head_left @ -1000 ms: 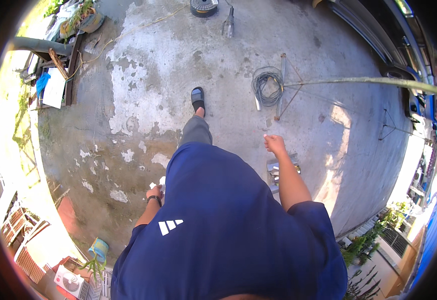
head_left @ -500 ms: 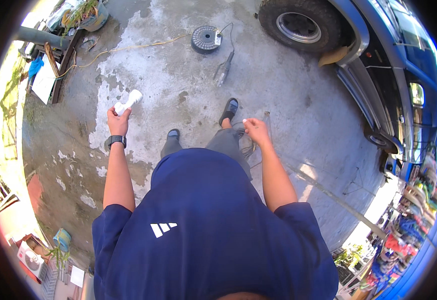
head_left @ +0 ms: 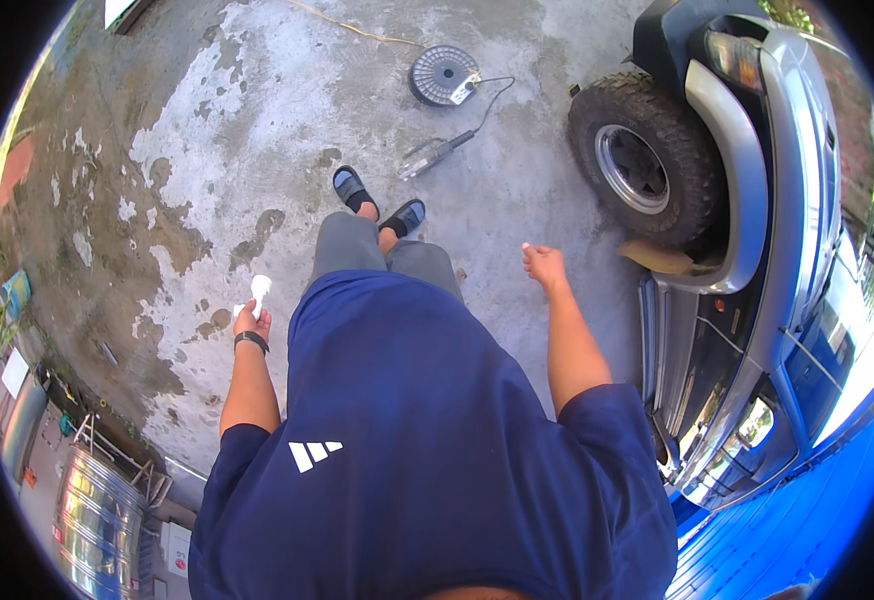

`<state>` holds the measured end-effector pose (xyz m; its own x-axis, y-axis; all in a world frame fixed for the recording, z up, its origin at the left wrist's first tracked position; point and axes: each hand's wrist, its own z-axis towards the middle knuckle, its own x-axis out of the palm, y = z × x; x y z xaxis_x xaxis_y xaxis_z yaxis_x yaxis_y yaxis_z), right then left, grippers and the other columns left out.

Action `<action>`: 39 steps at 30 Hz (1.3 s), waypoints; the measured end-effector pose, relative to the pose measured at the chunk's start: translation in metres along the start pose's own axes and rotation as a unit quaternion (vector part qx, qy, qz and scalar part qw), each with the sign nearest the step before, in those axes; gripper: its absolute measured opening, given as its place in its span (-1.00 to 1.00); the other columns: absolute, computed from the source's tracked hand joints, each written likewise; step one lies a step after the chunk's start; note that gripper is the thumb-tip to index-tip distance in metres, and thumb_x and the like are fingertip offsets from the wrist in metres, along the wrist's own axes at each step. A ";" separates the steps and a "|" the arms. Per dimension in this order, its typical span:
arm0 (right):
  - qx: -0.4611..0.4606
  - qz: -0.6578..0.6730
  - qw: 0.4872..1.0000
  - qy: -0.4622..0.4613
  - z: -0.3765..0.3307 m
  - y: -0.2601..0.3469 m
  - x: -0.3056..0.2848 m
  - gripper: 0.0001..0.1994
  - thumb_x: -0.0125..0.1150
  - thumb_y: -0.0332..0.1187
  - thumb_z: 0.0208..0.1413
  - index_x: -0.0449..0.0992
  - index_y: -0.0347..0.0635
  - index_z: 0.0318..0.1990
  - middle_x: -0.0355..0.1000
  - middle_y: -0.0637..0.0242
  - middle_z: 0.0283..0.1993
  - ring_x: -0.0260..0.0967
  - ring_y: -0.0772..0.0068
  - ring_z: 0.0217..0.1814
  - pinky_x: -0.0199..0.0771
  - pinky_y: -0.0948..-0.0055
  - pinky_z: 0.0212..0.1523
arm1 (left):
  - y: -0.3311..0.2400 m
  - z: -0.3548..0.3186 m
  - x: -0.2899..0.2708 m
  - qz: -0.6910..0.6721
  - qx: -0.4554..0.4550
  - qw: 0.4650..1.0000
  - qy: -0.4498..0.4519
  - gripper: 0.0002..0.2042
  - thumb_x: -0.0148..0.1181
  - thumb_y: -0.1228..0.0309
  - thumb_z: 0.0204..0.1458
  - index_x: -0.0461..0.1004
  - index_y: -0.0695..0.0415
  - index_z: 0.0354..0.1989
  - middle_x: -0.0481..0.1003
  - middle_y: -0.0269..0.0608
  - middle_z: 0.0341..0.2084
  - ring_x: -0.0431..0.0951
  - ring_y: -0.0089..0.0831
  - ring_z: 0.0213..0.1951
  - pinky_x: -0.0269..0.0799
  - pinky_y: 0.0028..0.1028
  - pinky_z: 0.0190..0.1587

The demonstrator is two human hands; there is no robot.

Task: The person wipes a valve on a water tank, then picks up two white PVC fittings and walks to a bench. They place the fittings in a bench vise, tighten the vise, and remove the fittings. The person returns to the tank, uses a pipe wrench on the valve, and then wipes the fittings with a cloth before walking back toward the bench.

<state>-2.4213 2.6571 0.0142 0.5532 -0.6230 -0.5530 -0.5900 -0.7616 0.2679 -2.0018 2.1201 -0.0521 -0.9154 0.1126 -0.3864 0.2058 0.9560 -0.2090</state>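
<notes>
My left hand [head_left: 251, 322], with a dark band at the wrist, is closed round a short white piece [head_left: 260, 288] with wider ends. It looks like a plastic pipe fitting, but its exact kind cannot be made out. I hold it low at my left side, above the patchy concrete. My right hand [head_left: 544, 264] hangs out on the right with its fingers drawn together. A pale spot shows at the fingertips, too small to name. Between that hand and the parked vehicle's front tyre [head_left: 647, 165] there is a gap.
Ahead on the concrete floor [head_left: 297, 130] lie a round cable reel [head_left: 441, 70] and a corded power tool [head_left: 442, 152]. A yellow cord [head_left: 357, 30] runs from the reel. The vehicle's silver fender [head_left: 752, 190] flanks my right. A shiny metal tank [head_left: 102, 515] stands behind left.
I have turned and stepped, so the vehicle looms closer on my right and the poles and heaped things behind it have left view. The white piece remains in my left hand, now lower.
</notes>
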 end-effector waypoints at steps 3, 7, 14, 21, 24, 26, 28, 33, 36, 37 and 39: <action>-0.031 0.046 0.998 -0.031 0.018 0.057 -0.033 -0.60 0.31 -0.11 0.16 0.62 -0.39 -0.24 0.57 0.25 -0.37 0.48 0.50 -0.41 0.47 0.48 -0.42 | 0.005 -0.008 0.026 0.067 0.010 0.998 -0.004 -0.68 0.29 0.42 0.09 0.43 0.08 0.02 0.45 -0.22 -0.17 0.52 -0.35 -0.24 0.54 -0.35 -0.18; -0.061 0.081 0.995 0.003 0.043 0.132 -0.025 -0.60 0.31 -0.11 0.16 0.62 -0.38 -0.16 0.57 0.23 -0.31 0.49 0.50 -0.35 0.48 0.49 -0.37 | -0.028 -0.030 0.088 0.184 0.136 0.973 0.043 -0.61 0.33 0.50 -0.06 0.44 0.23 0.00 0.52 -0.19 -0.21 0.56 -0.37 -0.23 0.54 -0.41 -0.30; -0.221 -0.139 0.940 0.218 0.123 0.220 0.009 -0.59 0.31 -0.19 0.14 0.57 -0.36 0.02 0.61 0.16 -0.26 0.51 0.52 -0.34 0.52 0.49 -0.28 | -0.007 -0.146 0.181 0.337 0.418 0.837 0.104 -0.55 0.36 0.48 -0.09 0.41 0.30 0.01 0.56 -0.16 -0.23 0.56 -0.42 -0.23 0.48 -0.46 -0.16; -0.171 -0.171 0.930 0.276 0.279 0.272 -0.023 -0.69 0.31 -0.22 0.10 0.64 -0.34 -0.19 0.57 0.17 -0.46 0.52 0.47 -0.43 0.51 0.44 -0.36 | 0.164 -0.239 0.276 0.049 0.222 0.972 0.058 -0.65 0.26 0.58 0.00 0.40 0.20 -0.01 0.54 -0.19 -0.23 0.56 -0.44 -0.25 0.52 -0.41 -0.18; -0.204 -0.267 0.923 0.188 0.351 0.274 -0.029 -0.62 0.34 -0.11 0.05 0.64 -0.34 -0.24 0.56 0.13 -0.51 0.55 0.34 -0.41 0.54 0.35 -0.29 | 0.245 -0.236 0.349 -0.079 0.102 0.988 0.081 -0.68 0.25 0.62 0.01 0.38 0.19 -0.05 0.53 -0.17 -0.24 0.58 -0.39 -0.26 0.54 -0.36 -0.21; -0.260 -0.273 0.914 0.148 0.393 0.273 -0.021 -0.60 0.35 -0.08 0.04 0.64 -0.32 -0.23 0.59 0.10 -0.44 0.58 0.28 -0.34 0.54 0.31 -0.23 | 0.287 -0.221 0.391 -0.054 0.065 0.977 0.194 -0.67 0.25 0.66 -0.04 0.38 0.20 -0.07 0.52 -0.18 -0.27 0.58 -0.41 -0.25 0.53 -0.39 -0.21; -0.342 -0.253 0.897 0.122 0.428 0.279 0.008 -0.61 0.35 -0.07 0.05 0.65 -0.27 -0.22 0.62 0.06 -0.30 0.60 0.19 -0.23 0.54 0.28 -0.14 | 0.328 -0.206 0.432 0.047 0.063 0.970 0.231 -0.63 0.26 0.68 -0.10 0.38 0.20 -0.07 0.51 -0.23 -0.28 0.55 -0.47 -0.27 0.49 -0.45 -0.23; -0.498 -0.364 0.785 0.061 0.497 0.291 0.094 -0.60 0.32 -0.07 0.09 0.59 -0.23 -0.11 0.58 0.05 -0.15 0.56 0.14 -0.02 0.53 0.23 -0.01 | 0.435 -0.191 0.510 0.047 0.070 0.990 0.117 -0.64 0.31 0.59 -0.09 0.37 0.22 -0.08 0.48 -0.31 -0.32 0.48 -0.58 -0.31 0.41 -0.54 -0.22; -0.560 -0.534 0.633 0.023 0.523 0.282 0.155 -0.57 0.27 -0.11 0.12 0.50 -0.22 0.03 0.54 0.07 -0.08 0.52 0.10 0.07 0.52 0.17 0.05 | 0.470 -0.178 0.529 -0.061 -0.024 0.995 0.071 -0.64 0.28 0.63 -0.08 0.34 0.21 -0.09 0.47 -0.28 -0.35 0.49 -0.55 -0.35 0.40 -0.54 -0.28; -0.564 -0.586 0.582 0.015 0.529 0.277 0.170 -0.56 0.25 -0.13 0.13 0.47 -0.23 0.07 0.53 0.09 -0.06 0.51 0.09 0.10 0.52 0.15 0.07 | 0.478 -0.176 0.533 -0.077 -0.063 0.993 0.061 -0.65 0.27 0.63 -0.07 0.33 0.21 -0.10 0.47 -0.27 -0.36 0.50 -0.54 -0.36 0.40 -0.53 -0.29; -0.508 -0.639 0.576 -0.041 0.540 0.271 0.195 -0.57 0.21 -0.17 0.11 0.41 -0.24 0.05 0.53 0.03 0.01 0.53 0.01 0.07 0.53 0.10 0.06 | 0.489 -0.173 0.539 -0.141 -0.111 0.982 0.056 -0.67 0.27 0.63 -0.05 0.33 0.20 -0.12 0.48 -0.24 -0.37 0.51 -0.50 -0.39 0.40 -0.50 -0.32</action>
<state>-2.7908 2.4256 -0.4471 0.1003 0.5406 -0.8353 0.9402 -0.3261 -0.0982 -2.4540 2.6952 -0.2073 -0.9599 -0.1472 -0.2384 -0.1295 0.9876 -0.0883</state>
